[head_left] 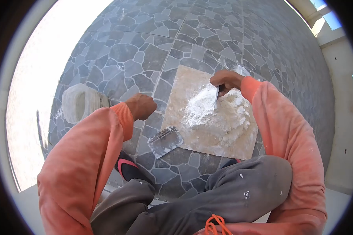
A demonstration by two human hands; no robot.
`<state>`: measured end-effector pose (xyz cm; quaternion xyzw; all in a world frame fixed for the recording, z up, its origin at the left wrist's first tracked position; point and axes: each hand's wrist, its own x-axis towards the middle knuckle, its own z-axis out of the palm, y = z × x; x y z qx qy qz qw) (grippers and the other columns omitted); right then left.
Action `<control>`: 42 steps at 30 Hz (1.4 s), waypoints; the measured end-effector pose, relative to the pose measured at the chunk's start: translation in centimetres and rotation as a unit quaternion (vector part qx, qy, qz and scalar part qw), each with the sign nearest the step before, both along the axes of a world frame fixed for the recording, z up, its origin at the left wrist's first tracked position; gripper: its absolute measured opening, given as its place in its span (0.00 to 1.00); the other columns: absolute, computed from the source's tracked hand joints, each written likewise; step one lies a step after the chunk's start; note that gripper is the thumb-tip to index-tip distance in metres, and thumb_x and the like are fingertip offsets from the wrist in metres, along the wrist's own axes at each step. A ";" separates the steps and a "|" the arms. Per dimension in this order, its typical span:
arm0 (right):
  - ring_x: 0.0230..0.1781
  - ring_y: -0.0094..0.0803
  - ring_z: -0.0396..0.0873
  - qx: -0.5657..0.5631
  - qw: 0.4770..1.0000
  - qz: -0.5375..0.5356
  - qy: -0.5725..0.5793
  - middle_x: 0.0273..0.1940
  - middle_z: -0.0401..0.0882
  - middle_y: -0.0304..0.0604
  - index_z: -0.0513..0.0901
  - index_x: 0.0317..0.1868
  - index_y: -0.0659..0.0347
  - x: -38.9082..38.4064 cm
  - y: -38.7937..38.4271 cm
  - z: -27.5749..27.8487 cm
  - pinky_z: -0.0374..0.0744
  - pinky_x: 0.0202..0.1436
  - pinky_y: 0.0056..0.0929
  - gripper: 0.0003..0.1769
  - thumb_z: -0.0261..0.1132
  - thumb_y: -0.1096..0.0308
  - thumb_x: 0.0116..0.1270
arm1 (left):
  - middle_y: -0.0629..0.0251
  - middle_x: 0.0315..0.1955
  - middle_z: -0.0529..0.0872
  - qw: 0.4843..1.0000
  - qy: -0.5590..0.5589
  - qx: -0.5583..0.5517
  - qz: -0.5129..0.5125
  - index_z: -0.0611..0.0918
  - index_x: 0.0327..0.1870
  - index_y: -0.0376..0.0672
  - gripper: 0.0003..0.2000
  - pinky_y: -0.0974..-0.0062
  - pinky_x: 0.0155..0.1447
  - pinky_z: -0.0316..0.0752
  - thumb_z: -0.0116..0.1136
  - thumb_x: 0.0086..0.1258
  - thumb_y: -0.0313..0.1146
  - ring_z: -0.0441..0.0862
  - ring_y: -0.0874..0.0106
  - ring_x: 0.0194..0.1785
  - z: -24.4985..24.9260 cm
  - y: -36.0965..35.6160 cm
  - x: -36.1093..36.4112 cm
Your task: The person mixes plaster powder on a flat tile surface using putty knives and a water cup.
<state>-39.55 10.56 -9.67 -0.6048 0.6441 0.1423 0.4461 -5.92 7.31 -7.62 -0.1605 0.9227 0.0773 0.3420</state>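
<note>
My right hand (pixel 228 81) is closed around the handle of a putty knife (pixel 217 94). The knife's blade points down into a heap of white powder (pixel 208 107), which looks thicker and pastier on its right side. Under the heap lies a square beige board (pixel 180 84) on the floor. To the left of the board, my left hand (pixel 142 106) hovers with its fingers curled into a fist, and nothing shows in it. A wide flat scraper (pixel 166 143), smeared with white, rests at the board's lower left corner.
A whitish, powder-stained plastic container (pixel 75 103) stands on the left, near my left forearm. Grey stone-patterned tiles (pixel 145 55) cover the floor. Below are my legs and a dark sandal (pixel 131 170) with a pink strap. A pale wall (pixel 343 149) borders the right.
</note>
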 end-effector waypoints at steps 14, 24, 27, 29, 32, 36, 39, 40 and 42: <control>0.29 0.47 0.86 0.082 0.911 -0.404 -0.008 0.27 0.79 0.62 0.77 0.28 0.79 5.7 -1.8 -0.9 0.86 0.26 0.42 0.11 0.52 0.77 0.58 | 0.47 0.41 0.86 0.982 0.145 -0.086 0.080 0.85 0.39 0.35 0.09 0.62 0.44 0.82 0.59 0.58 0.23 0.87 0.53 0.43 -7.1 -16.3 -2.2; 0.21 0.43 0.80 0.053 0.890 -0.453 -0.010 0.22 0.76 0.56 0.74 0.19 0.77 7.0 1.5 2.0 0.82 0.21 0.43 0.10 0.56 0.75 0.50 | 0.47 0.66 0.65 0.925 0.174 -0.092 0.324 0.67 0.65 0.39 0.28 0.45 0.62 0.70 0.56 0.69 0.46 0.65 0.45 0.68 -11.6 -24.9 0.2; 0.21 0.45 0.82 0.042 0.903 -0.428 0.021 0.20 0.78 0.61 0.78 0.23 0.80 7.4 2.4 5.4 0.81 0.26 0.43 0.12 0.56 0.74 0.48 | 0.46 0.70 0.60 0.891 0.180 -0.094 0.407 0.64 0.68 0.40 0.30 0.39 0.67 0.60 0.50 0.71 0.49 0.58 0.43 0.72 -12.5 -25.3 -1.6; 0.22 0.47 0.83 0.044 0.907 -0.415 0.057 0.20 0.78 0.63 0.79 0.23 0.80 8.1 2.9 6.6 0.82 0.30 0.42 0.13 0.56 0.74 0.48 | 0.47 0.72 0.57 0.851 0.207 -0.146 0.460 0.62 0.70 0.40 0.32 0.38 0.70 0.54 0.48 0.72 0.51 0.53 0.42 0.74 -14.5 -24.3 -2.7; 0.32 0.56 0.84 0.032 0.910 -0.402 0.098 0.31 0.81 0.71 0.80 0.33 0.82 9.2 3.9 7.3 0.82 0.41 0.43 0.17 0.58 0.72 0.49 | 0.49 0.73 0.57 0.782 0.306 -0.309 0.446 0.61 0.72 0.43 0.32 0.42 0.75 0.46 0.46 0.72 0.52 0.49 0.46 0.76 -19.8 -22.8 -3.0; 0.40 0.61 0.81 -0.086 0.916 -0.371 0.125 0.35 0.78 0.72 0.74 0.37 0.80 11.1 7.5 5.2 0.79 0.46 0.48 0.15 0.57 0.74 0.53 | 0.54 0.74 0.57 0.772 0.337 -0.291 0.454 0.61 0.72 0.46 0.31 0.46 0.76 0.43 0.47 0.71 0.50 0.49 0.52 0.78 -19.5 -21.9 -3.2; 0.42 0.63 0.79 -0.098 0.921 -0.361 0.110 0.36 0.77 0.72 0.72 0.37 0.79 12.0 7.9 6.8 0.76 0.48 0.51 0.13 0.55 0.74 0.55 | 0.56 0.74 0.57 0.767 0.334 -0.279 0.471 0.62 0.72 0.47 0.31 0.47 0.77 0.43 0.48 0.71 0.49 0.50 0.55 0.78 -18.6 -22.4 -3.4; 0.42 0.64 0.78 -0.089 0.921 -0.362 0.109 0.37 0.76 0.72 0.72 0.38 0.79 12.0 8.1 7.8 0.76 0.49 0.52 0.13 0.55 0.75 0.55 | 0.56 0.74 0.57 0.768 0.337 -0.278 0.468 0.62 0.72 0.47 0.31 0.47 0.77 0.43 0.48 0.70 0.49 0.50 0.55 0.78 -18.5 -22.3 -3.2; 0.40 0.63 0.79 -0.071 0.925 -0.356 0.114 0.37 0.77 0.71 0.73 0.40 0.80 11.1 8.2 9.1 0.77 0.47 0.50 0.16 0.57 0.74 0.55 | 0.57 0.73 0.58 0.765 0.340 -0.281 0.470 0.62 0.72 0.47 0.31 0.47 0.77 0.43 0.49 0.70 0.48 0.50 0.55 0.78 -18.5 -22.4 -3.1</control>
